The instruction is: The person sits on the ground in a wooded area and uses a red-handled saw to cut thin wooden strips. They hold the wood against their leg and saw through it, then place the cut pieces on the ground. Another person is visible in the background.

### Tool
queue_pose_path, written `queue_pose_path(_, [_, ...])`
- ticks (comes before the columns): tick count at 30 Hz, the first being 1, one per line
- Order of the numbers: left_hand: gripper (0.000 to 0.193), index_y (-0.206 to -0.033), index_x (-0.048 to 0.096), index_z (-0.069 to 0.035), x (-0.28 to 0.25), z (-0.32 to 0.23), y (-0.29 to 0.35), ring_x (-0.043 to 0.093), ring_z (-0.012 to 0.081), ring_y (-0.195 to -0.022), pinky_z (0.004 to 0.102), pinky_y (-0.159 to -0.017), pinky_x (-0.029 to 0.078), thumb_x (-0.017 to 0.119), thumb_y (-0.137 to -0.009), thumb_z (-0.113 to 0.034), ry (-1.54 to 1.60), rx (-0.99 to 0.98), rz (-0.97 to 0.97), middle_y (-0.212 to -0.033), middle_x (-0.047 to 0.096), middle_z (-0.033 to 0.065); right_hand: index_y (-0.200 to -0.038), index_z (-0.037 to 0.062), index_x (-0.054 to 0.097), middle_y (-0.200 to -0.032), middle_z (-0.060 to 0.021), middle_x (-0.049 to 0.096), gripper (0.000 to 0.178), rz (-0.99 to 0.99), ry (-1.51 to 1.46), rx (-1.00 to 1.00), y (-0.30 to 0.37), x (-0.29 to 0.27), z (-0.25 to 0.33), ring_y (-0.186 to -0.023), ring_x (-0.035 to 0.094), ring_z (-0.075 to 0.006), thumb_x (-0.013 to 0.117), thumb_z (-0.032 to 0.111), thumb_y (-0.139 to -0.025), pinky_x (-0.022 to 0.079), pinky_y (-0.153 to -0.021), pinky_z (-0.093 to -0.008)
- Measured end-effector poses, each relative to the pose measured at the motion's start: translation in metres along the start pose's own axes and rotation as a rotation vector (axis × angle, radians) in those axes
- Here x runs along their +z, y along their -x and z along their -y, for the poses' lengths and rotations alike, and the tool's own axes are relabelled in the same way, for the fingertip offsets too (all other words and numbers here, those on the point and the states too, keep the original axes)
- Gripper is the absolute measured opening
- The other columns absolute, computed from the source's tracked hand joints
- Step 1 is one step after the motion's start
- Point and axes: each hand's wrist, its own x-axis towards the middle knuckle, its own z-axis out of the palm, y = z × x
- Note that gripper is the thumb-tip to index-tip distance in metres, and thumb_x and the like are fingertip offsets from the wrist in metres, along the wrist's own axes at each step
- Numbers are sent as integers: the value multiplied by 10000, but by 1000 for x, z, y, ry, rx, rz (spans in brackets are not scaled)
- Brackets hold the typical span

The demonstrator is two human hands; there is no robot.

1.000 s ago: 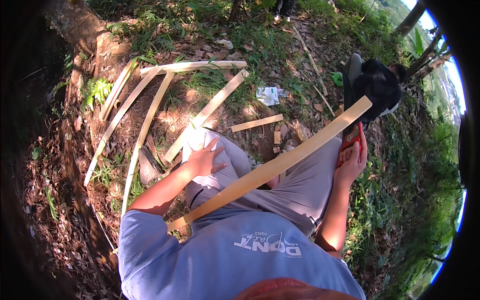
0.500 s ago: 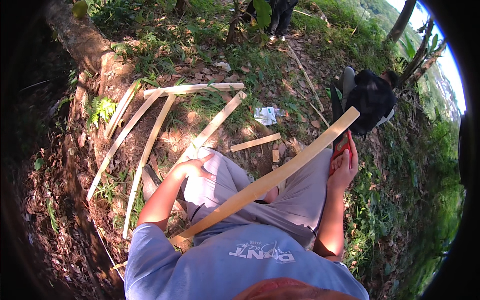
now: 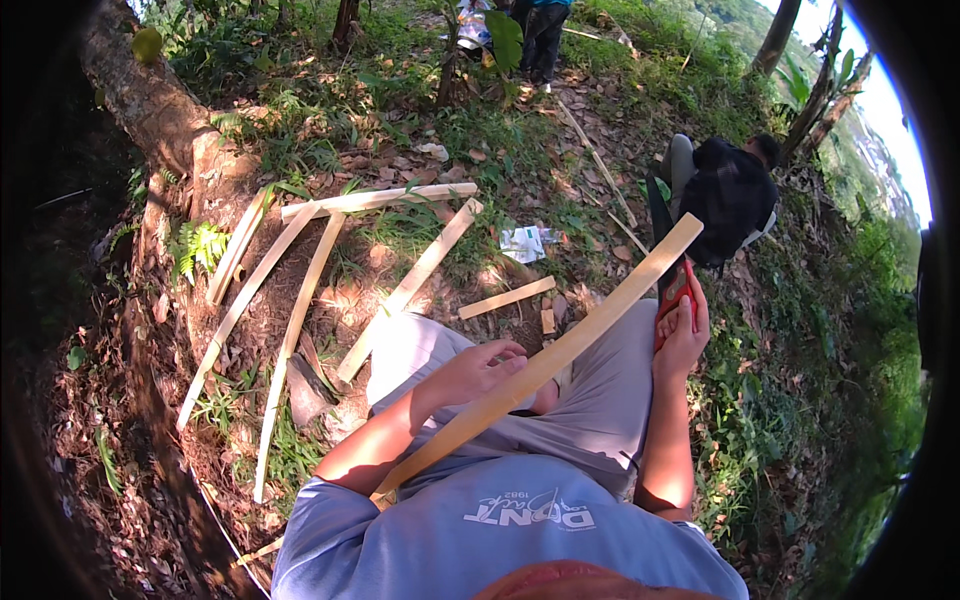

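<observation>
A long pale wooden strip (image 3: 560, 355) lies slantwise across my lap, from beside my left upper arm to near my right hand. My left hand (image 3: 478, 370) is over my lap at the strip's far edge. Its fingers are loosely bent and apart, with nothing visible in them; whether they touch the wood I cannot tell. My right hand (image 3: 683, 335) is wrapped round the red handle of a handsaw (image 3: 675, 300) by my right knee. The saw's dark blade points away from me, partly hidden behind the strip's far end.
Several wooden strips (image 3: 300, 330) lie on the leafy ground at the left, one (image 3: 410, 290) close to my left knee. Ahead are a short wood piece (image 3: 507, 298) and a white packet (image 3: 525, 243). A person in dark clothing (image 3: 735, 200) sits at the right; another (image 3: 543, 45) stands farther off.
My left hand has lifted off my left thigh and moved right, to the strip across my lap. My right hand keeps its hold on the handsaw. The view has shifted slightly.
</observation>
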Motion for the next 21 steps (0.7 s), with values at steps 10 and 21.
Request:
queue_pose_path(10, [789, -1243, 631, 12, 46, -10, 46, 771, 395, -926, 467, -834, 584, 900, -800, -582, -390, -65, -195, -960, 771, 206, -1523, 18, 577, -697, 89, 426, 401, 52, 16, 5, 2, 5, 3, -571, 348, -2, 494, 78, -1136, 346, -517, -198])
queue_pose_path(21, [683, -1081, 658, -1, 42, 22, 93, 732, 384, -928, 458, -821, 568, 964, -724, -497, -468, -79, -345, -991, 737, 186, -1518, 36, 588, -703, 84, 457, 394, 11, -13, -18, 2, -4, -1, -563, 347, 0, 492, 77, -1138, 305, -505, -204])
